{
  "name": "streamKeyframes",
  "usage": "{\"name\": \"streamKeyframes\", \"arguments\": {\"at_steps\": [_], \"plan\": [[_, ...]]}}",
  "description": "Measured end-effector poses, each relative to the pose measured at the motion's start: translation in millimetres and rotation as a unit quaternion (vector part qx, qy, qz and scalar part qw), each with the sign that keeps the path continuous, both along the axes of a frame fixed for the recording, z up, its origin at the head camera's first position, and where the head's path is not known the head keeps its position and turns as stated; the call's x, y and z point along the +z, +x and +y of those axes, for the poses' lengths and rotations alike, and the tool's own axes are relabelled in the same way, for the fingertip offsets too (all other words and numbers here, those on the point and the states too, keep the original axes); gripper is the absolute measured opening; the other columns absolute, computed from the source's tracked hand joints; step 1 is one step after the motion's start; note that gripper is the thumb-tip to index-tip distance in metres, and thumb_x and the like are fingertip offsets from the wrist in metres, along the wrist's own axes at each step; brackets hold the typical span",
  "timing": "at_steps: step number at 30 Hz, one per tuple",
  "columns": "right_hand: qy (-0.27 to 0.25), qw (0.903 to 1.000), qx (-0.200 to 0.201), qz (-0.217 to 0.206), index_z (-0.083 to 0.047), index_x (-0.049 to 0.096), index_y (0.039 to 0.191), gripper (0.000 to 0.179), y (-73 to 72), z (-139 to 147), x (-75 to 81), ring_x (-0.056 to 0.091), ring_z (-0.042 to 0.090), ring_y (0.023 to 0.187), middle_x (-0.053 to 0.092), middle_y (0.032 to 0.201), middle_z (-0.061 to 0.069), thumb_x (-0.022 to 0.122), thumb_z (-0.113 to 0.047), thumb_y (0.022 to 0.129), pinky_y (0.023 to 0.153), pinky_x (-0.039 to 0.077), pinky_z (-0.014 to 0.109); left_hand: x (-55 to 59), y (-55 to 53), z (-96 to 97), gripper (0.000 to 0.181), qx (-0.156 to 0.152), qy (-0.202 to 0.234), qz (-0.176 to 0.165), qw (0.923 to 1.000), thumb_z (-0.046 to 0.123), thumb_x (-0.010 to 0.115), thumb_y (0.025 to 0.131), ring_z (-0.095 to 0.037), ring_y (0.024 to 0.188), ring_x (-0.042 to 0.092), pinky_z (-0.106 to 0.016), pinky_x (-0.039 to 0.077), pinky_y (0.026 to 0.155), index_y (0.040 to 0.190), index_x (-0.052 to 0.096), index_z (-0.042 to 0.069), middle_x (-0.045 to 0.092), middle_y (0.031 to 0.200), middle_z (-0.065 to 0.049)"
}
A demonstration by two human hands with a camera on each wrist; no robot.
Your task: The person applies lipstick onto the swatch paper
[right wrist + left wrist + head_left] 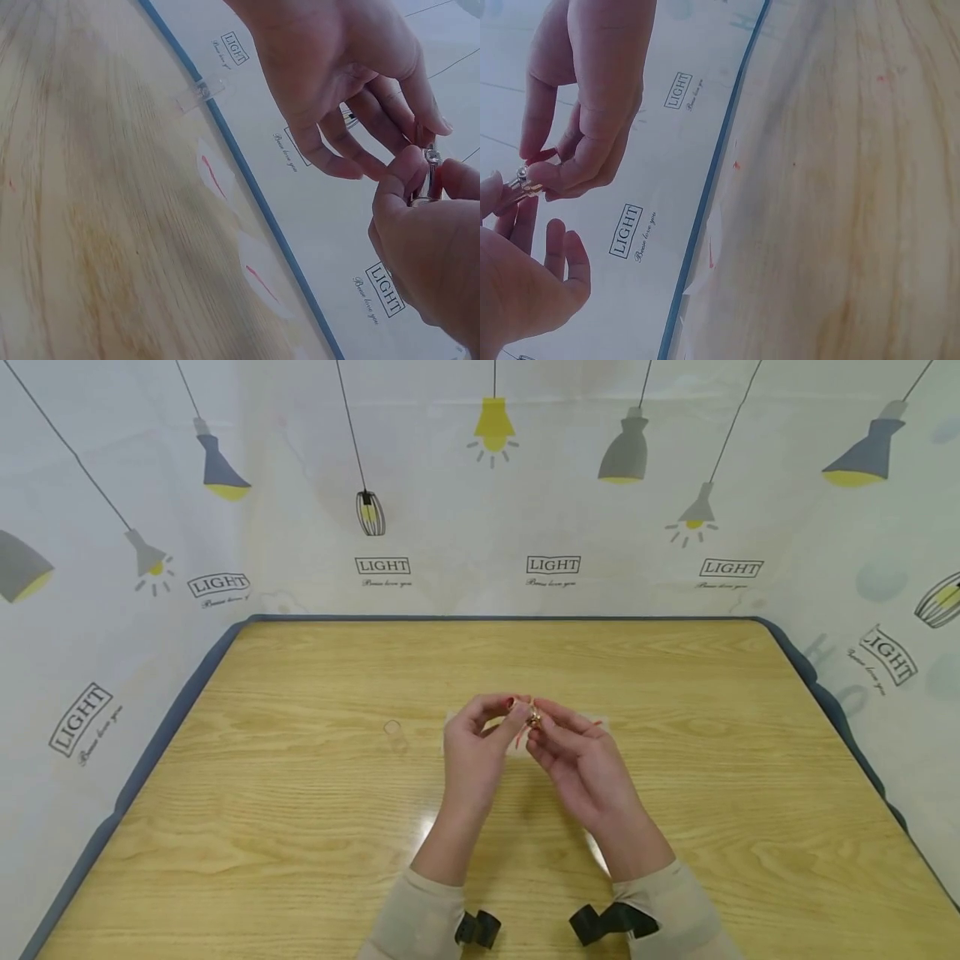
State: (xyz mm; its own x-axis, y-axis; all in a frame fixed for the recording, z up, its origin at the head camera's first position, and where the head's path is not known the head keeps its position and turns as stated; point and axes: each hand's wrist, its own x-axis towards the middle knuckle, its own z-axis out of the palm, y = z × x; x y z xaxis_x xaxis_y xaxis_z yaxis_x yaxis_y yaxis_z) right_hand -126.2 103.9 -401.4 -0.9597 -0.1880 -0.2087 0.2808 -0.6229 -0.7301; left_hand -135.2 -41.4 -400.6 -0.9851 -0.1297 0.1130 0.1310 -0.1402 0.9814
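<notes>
In the head view, my left hand [476, 747] and right hand [588, 760] meet above the middle of the table. Between their fingertips is a small shiny gold-coloured metal piece [533, 720]; its exact kind is hidden by the fingers. My left thumb and fingers pinch it from one side, my right ones from the other. In the left wrist view the metal piece [523, 178] shows a rounded silvery knob, with a bit of red [541, 156] beside it. The right wrist view shows a narrow bright edge of the metal piece [430, 161] at the right thumb and fingers.
Beneath the hands, white paper pieces [259, 274] with red marks lie on the wood-grain table [262, 827]. A small see-through item [392, 725] lies left of the hands. A lamp-printed white curtain [450, 510] borders the table's back and sides.
</notes>
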Motion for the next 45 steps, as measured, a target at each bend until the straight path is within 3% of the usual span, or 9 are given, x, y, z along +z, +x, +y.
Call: {"name": "streamKeyframes", "arguments": {"at_steps": [9, 15, 19, 23, 27, 30, 34, 38, 45], "plan": [[0.05, 0.9975, -0.035, 0.036, -0.019, 0.082, 0.107, 0.031, 2.5, 0, 1.9, 0.07, 0.009, 0.091, 0.07, 0.102, -0.002, 0.06, 0.003, 0.106, 0.088, 0.061, 0.022, -0.4, 2.2, -5.8, 0.021, 0.012, -0.025, -0.018, 0.9994, 0.018, 0.083, 0.093, -0.012, 0.098, 0.069, -0.03, 0.057, 0.085, 0.104, 0.077, 0.002, 0.076, 0.1, -0.004], [0.067, 0.9963, -0.036, 0.041, -0.019, 0.082, 0.107, 0.028, 3.7, -1, 3.6, 0.069, 0.009, 0.09, 0.07, 0.101, -0.002, 0.062, 0.001, 0.105, 0.086, 0.061, 0.021, 5.5, 1.7, -21.9, 0.026, -0.008, -0.096, -0.031, 0.9949, 0.035, 0.08, 0.097, -0.016, 0.103, 0.07, -0.032, 0.056, 0.084, 0.11, 0.078, 0.012, 0.078, 0.11, -0.004], [0.066, 0.9965, -0.041, 0.032, -0.019, 0.082, 0.108, 0.029, 2.4, 1, 3.5, 0.069, 0.009, 0.089, 0.069, 0.102, -0.002, 0.061, 0.001, 0.105, 0.086, 0.061, 0.021, 12.0, -4.7, -44.7, 0.029, 0.027, -0.147, -0.019, 0.9886, 0.039, 0.077, 0.099, -0.016, 0.099, 0.068, -0.027, 0.055, 0.078, 0.115, 0.077, 0.015, 0.077, 0.113, -0.002], [0.068, 0.9965, -0.043, 0.019, -0.019, 0.082, 0.107, 0.031, 1.1, 4, 2.1, 0.069, 0.009, 0.089, 0.069, 0.102, -0.002, 0.06, 0.002, 0.106, 0.086, 0.061, 0.021, 14.5, -9.8, -70.9, 0.029, 0.092, -0.22, -0.036, 0.9705, 0.034, 0.078, 0.099, -0.024, 0.097, 0.061, -0.029, 0.05, 0.073, 0.117, 0.076, 0.012, 0.075, 0.118, -0.004], [0.072, 0.9964, -0.042, 0.013, -0.019, 0.082, 0.106, 0.029, 0.3, 6, 0.7, 0.068, 0.009, 0.089, 0.069, 0.099, -0.003, 0.06, 0.0, 0.106, 0.085, 0.061, 0.021, 13.8, -9.2, -93.7, 0.034, 0.129, -0.318, -0.092, 0.9347, 0.028, 0.077, 0.098, -0.036, 0.112, 0.055, -0.044, 0.052, 0.082, 0.127, 0.074, 0.009, 0.071, 0.133, -0.013], [0.08, 0.996, -0.038, 0.01, -0.019, 0.082, 0.105, 0.027, -0.1, 7, 0.2, 0.068, 0.01, 0.088, 0.07, 0.099, -0.002, 0.061, -0.002, 0.107, 0.084, 0.06, 0.02, 9.6, -8.3, -107.8, 0.042, 0.13, -0.384, -0.13, 0.9048, 0.026, 0.074, 0.099, -0.043, 0.124, 0.051, -0.055, 0.053, 0.094, 0.136, 0.069, 0.007, 0.065, 0.144, -0.021], [0.086, 0.9957, -0.032, -0.003, -0.019, 0.083, 0.104, 0.026, -0.6, 7, 0.3, 0.066, 0.01, 0.088, 0.07, 0.1, -0.001, 0.062, -0.004, 0.107, 0.082, 0.06, 0.019, 2.4, -6.1, -121.9, 0.052, 0.105, -0.429, -0.17, 0.8808, 0.02, 0.068, 0.098, -0.051, 0.128, 0.053, -0.061, 0.053, 0.099, 0.146, 0.06, 0.003, 0.061, 0.148, -0.027], [0.082, 0.996, -0.033, -0.013, -0.018, 0.084, 0.104, 0.027, -1.3, 7, -0.3, 0.066, 0.01, 0.088, 0.071, 0.1, -0.001, 0.061, -0.004, 0.107, 0.081, 0.059, 0.019, -5.0, -6.1, -127.6, 0.048, 0.086, -0.449, -0.18, 0.8713, 0.018, 0.059, 0.1, -0.049, 0.12, 0.066, -0.059, 0.057, 0.094, 0.145, 0.062, 0.002, 0.066, 0.143, -0.026], [0.076, 0.9964, -0.034, -0.014, -0.017, 0.084, 0.105, 0.028, -2.5, 5, -3.0, 0.066, 0.01, 0.087, 0.07, 0.102, -0.001, 0.06, -0.002, 0.107, 0.081, 0.06, 0.019, -13.4, -7.6, -128.4, 0.037, 0.08, -0.446, -0.177, 0.8736, 0.016, 0.068, 0.101, -0.034, 0.097, 0.072, -0.045, 0.057, 0.08, 0.135, 0.069, 0.002, 0.074, 0.131, -0.018]]}}
